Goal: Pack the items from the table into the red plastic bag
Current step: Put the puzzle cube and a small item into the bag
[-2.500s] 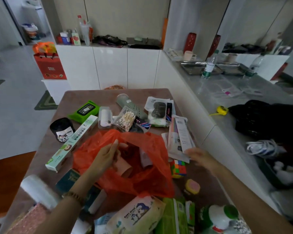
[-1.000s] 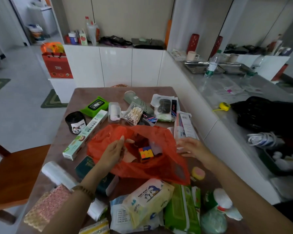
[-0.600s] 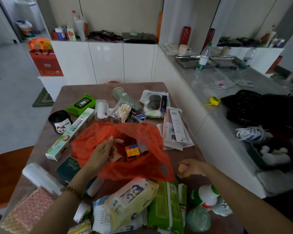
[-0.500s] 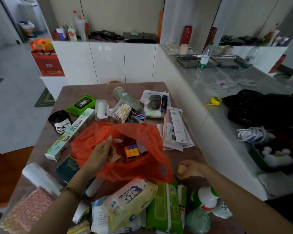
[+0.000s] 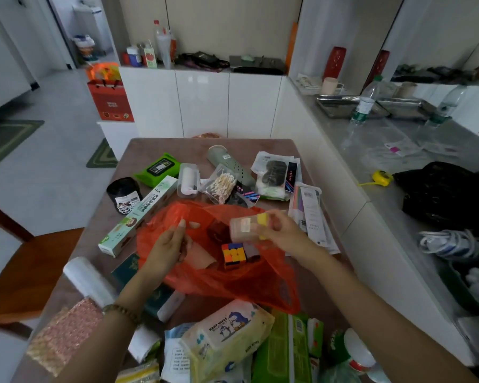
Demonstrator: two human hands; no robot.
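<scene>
The red plastic bag [image 5: 233,286] lies open in the middle of the brown table [image 5: 163,146]. My left hand [image 5: 168,248] pinches its near-left rim and holds the mouth open. My right hand [image 5: 281,234] holds a small pink and yellow sponge [image 5: 248,228] just above the bag's mouth. Inside the bag lie a colourful puzzle cube [image 5: 233,254] and a few other small items.
Around the bag lie a long green box [image 5: 138,217], green wipes [image 5: 158,170], a black jar [image 5: 123,193], cotton swabs [image 5: 223,186], paper packets [image 5: 307,214] and baby wipes [image 5: 227,335]. A grey counter [image 5: 398,167] runs along the right, a wooden chair [image 5: 31,272] stands left.
My right hand picked the pink and yellow sponge up from the table right of the bag and carried it up and left over the bag's mouth. My left hand kept its hold.
</scene>
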